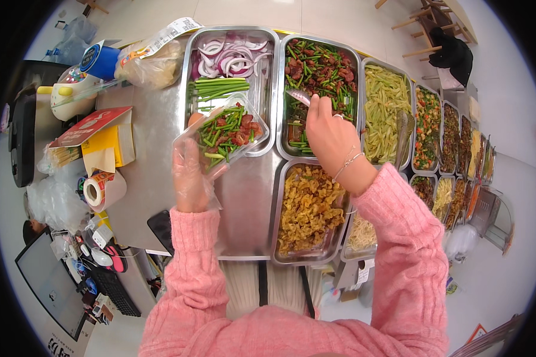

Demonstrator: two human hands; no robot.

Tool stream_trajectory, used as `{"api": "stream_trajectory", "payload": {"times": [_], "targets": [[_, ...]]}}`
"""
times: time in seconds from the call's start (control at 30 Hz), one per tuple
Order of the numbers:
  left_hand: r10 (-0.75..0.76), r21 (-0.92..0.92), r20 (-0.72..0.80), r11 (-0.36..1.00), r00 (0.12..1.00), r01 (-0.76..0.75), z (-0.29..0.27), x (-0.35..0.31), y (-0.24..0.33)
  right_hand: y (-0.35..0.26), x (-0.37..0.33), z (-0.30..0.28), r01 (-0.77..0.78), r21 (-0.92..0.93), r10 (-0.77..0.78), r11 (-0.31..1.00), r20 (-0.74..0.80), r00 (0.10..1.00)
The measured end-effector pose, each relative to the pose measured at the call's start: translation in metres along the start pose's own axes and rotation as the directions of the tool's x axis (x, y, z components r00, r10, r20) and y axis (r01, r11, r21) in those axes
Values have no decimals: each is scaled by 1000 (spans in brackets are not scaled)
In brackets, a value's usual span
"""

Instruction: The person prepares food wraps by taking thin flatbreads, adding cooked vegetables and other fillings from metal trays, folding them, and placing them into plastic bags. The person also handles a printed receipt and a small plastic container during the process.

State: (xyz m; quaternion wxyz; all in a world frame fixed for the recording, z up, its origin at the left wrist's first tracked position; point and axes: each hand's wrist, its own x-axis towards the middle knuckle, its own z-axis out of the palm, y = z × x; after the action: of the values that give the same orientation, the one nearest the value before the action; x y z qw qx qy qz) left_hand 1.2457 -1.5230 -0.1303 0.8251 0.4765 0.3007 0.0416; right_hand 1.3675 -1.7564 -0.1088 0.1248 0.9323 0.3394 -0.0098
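My left hand (189,172), in a clear plastic glove, grips a clear plastic container (248,105) filled with browned meat and cut green stems (229,132). The container is tilted over the near end of a steel tray (276,77) holding sliced purple onion (232,56) and long green stalks (220,87). My right hand (332,134), bare and with a ring, is closed round a slotted metal spoon (299,96). The spoon's head lies over the neighbouring tray (282,113) of meat and green stems; the handle is mostly hidden by the hand.
Nearest me stands a tray of golden-brown fried pieces (308,205). Pale green strips (386,101) fill a tray further right, with several more dishes beyond. At left are a paper-label roll (104,190), plastic bags (56,199), a bagged food item (155,65) and a phone (160,229).
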Motion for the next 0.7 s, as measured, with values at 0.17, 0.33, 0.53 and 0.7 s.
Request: {"api": "stream_trajectory", "payload": {"times": [0.17,0.33,0.53,0.7], "targets": [[-14,12,7,1000,1000,14,-1,1,-4,18,25,0,98,-24,-96,995,77,992],[-78,-19,-25,997,997,77,5,-1,-10,40,40,10,308,6,-306,951,151,940],[-54,-10,-75,999,996,54,24,-2,-17,41,4,38,249,-41,-246,968,70,967],[11,31,-98,999,995,-8,36,1,-23,51,-15,24,184,36,-186,982,38,982]]}}
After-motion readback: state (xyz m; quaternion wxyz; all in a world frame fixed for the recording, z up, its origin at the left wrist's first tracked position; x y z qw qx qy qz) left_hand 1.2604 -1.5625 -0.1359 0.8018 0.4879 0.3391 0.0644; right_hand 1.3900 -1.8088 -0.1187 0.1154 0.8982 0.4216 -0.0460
